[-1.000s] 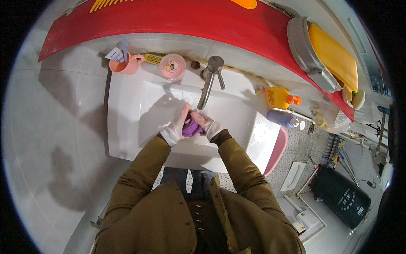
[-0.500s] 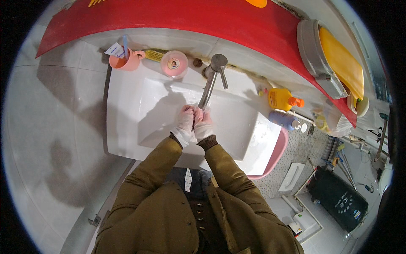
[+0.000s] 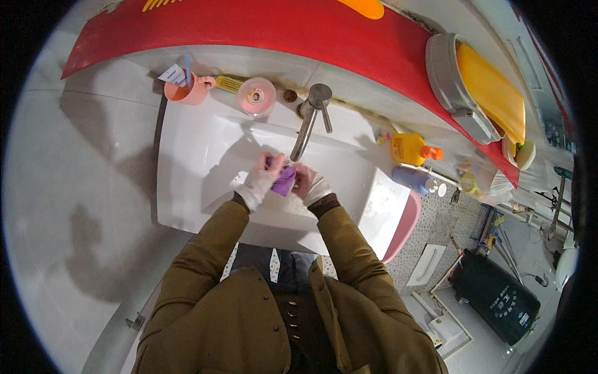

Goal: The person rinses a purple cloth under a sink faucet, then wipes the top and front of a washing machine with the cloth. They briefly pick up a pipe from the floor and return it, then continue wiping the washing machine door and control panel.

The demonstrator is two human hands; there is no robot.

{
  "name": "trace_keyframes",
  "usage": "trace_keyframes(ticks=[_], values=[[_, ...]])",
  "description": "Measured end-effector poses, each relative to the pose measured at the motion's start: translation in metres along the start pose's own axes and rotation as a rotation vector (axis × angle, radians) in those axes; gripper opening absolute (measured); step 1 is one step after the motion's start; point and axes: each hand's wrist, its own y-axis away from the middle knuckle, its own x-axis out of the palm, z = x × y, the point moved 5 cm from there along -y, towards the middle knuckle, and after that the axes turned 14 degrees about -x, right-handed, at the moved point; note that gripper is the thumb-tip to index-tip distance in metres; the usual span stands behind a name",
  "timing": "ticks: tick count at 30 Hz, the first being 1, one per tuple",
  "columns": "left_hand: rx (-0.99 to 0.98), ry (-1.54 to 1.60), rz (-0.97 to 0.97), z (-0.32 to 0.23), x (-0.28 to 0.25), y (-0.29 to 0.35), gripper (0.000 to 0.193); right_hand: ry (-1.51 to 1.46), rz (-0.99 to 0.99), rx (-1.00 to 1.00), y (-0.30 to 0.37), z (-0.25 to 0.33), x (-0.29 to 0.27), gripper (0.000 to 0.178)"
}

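A small crumpled purple cloth (image 3: 284,181) is between my hands, over the white washbasin (image 3: 352,206). My left hand (image 3: 264,174) is closed on its left side, with the fingers bent over the top. At the cloth's right edge, the fingers of my right hand (image 3: 304,181) are curled against it, slightly blurred. Thin whitish gloves or covers show at both wrists, below the brown sleeves. The metal faucet (image 3: 305,134) reaches over the basin, its spout just above my hands. Wet, glossy spots show in the basin under the cloth.
Along the basin's back stand a pink cup (image 3: 187,93) with a toothbrush and tube, and a round pink container (image 3: 256,97). To the right are a yellow pump bottle (image 3: 411,149) and a lavender bottle (image 3: 413,179). A red shelf (image 3: 249,31) overhangs the back.
My hands have moved apart from their pressed-together position under the spout and dropped slightly nearer to me. The purple cloth, hidden before, now shows between them.
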Motion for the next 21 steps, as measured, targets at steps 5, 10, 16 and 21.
trace_keyframes(ticks=[5, 10, 16, 21], values=[[-0.226, -0.182, 0.31, -0.004, -0.039, -0.005, 0.03, -0.532, -0.388, -0.133, -0.019, 0.027, -0.044, 0.016], [-0.16, 0.006, 0.414, -0.017, -0.046, 0.012, 0.051, -0.471, -0.258, -0.12, -0.017, 0.042, -0.041, 0.024], [-0.397, 0.344, 0.35, 0.025, -0.004, 0.006, 0.035, -0.133, -0.271, 0.036, -0.032, 0.015, -0.018, 0.032], [-0.319, 0.414, 0.29, 0.03, -0.01, -0.007, 0.013, -0.406, -0.379, 0.023, -0.033, 0.012, -0.03, 0.019]])
